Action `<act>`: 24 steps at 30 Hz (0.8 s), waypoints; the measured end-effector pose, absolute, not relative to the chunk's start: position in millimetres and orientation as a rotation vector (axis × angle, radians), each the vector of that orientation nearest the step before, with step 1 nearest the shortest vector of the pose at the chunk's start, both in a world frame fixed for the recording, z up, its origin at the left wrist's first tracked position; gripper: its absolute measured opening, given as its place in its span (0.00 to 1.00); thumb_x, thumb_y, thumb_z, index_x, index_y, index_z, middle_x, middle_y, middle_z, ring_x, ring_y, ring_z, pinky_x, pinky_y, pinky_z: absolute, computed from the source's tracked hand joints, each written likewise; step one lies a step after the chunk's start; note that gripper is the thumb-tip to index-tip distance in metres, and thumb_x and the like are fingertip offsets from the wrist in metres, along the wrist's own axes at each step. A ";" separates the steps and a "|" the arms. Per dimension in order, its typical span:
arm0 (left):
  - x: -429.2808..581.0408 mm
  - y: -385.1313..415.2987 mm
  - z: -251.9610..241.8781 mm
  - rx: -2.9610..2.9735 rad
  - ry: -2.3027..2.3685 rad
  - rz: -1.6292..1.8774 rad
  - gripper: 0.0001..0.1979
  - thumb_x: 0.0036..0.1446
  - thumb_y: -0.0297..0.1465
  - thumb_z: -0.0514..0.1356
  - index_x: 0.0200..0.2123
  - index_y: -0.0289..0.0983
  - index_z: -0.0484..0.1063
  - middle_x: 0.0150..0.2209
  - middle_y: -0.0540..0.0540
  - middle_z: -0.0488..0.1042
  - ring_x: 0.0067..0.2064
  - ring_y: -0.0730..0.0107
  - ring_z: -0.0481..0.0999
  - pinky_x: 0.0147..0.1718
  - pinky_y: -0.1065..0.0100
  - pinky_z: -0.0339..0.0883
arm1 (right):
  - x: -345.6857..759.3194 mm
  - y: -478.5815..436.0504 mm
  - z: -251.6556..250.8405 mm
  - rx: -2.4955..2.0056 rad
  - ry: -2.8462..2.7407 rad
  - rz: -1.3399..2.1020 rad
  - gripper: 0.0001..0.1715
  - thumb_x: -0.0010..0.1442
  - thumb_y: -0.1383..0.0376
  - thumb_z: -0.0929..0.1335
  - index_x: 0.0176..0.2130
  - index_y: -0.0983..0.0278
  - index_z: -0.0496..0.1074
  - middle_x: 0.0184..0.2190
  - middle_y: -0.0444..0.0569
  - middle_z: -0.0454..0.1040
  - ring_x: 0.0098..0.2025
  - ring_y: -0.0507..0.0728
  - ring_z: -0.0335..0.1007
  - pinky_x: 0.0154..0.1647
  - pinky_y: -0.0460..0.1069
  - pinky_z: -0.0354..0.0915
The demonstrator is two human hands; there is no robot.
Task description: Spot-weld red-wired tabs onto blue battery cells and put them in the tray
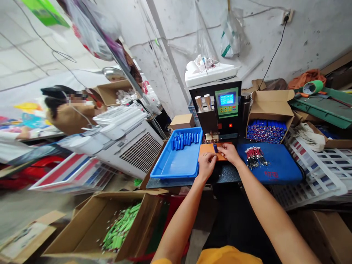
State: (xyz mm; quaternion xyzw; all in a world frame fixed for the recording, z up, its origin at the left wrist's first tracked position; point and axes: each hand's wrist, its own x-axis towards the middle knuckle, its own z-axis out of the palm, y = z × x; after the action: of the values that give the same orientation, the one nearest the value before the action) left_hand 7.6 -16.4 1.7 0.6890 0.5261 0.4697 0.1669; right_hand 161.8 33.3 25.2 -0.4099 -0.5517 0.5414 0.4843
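Observation:
At the black spot welder [228, 110] with its lit display, a blue cylindrical battery cell [215, 148] stands on the orange board [206, 147], just below the electrode tips. My right hand [230, 153] is closed, its fingertips at the right side of this cell. Just in front of the board, my left hand [207, 165] is closed in a pinch; whatever is between its fingers is too small to make out. Left of the welder is a blue tray [173, 165] with several blue cells in its far part. Red and black wire leads [255, 157] lie in a bunch on a blue mat [283, 168].
A cardboard box [271, 101] packed with blue cells stands right of the welder. Green cells fill part of a floor carton [82, 227] at lower left. White crates [327, 172] flank the right side. Another person [68, 113] is at the left, near a white air cooler [137, 143].

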 end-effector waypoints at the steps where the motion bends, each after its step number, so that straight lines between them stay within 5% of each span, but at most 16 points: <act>1: 8.2 -14.4 1.4 1.927 1.492 1.331 0.08 0.59 0.33 0.59 0.32 0.37 0.76 0.31 0.45 0.76 0.35 0.67 0.74 0.38 0.65 0.67 | 162.5 33.1 25.1 -0.996 -1.355 1.324 0.20 0.48 0.51 0.71 0.23 0.63 0.66 0.14 0.38 0.62 0.16 0.47 0.51 0.18 0.45 0.46; 11: 5.1 -8.5 13.9 1.852 1.411 1.321 0.06 0.58 0.31 0.58 0.32 0.36 0.73 0.32 0.46 0.75 0.35 0.67 0.75 0.37 0.66 0.70 | 165.1 31.1 26.7 -0.958 -1.539 1.268 0.17 0.47 0.54 0.71 0.24 0.66 0.71 0.17 0.41 0.66 0.21 0.49 0.56 0.22 0.45 0.52; 14: 4.5 -12.8 13.9 1.988 1.422 1.445 0.05 0.57 0.28 0.57 0.36 0.37 0.73 0.43 0.42 0.73 0.49 0.63 0.74 0.50 0.60 0.68 | 167.9 29.9 27.5 -0.954 -1.423 1.363 0.16 0.47 0.54 0.71 0.24 0.65 0.70 0.15 0.40 0.64 0.18 0.48 0.54 0.19 0.44 0.49; 17: 3.5 -11.2 8.6 2.155 1.385 1.329 0.17 0.55 0.24 0.56 0.48 0.39 0.73 0.57 0.40 0.66 0.59 0.59 0.67 0.57 0.56 0.63 | 172.2 29.1 28.4 -0.928 -1.288 1.471 0.15 0.47 0.55 0.71 0.23 0.65 0.70 0.14 0.40 0.63 0.16 0.47 0.52 0.16 0.43 0.45; 24: 4.5 4.2 0.7 2.215 1.341 1.147 0.26 0.56 0.24 0.57 0.59 0.39 0.66 0.43 0.41 0.75 0.43 0.63 0.75 0.45 0.61 0.69 | 176.2 30.8 28.3 -0.903 -1.152 1.539 0.18 0.47 0.54 0.72 0.22 0.65 0.70 0.15 0.41 0.64 0.15 0.45 0.51 0.14 0.42 0.43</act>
State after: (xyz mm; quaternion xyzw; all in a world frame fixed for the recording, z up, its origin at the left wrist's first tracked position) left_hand 4.5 4.2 0.7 0.7727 0.4678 0.4003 0.1543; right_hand 176.2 30.8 28.3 -0.3714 -0.4738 0.6328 0.4871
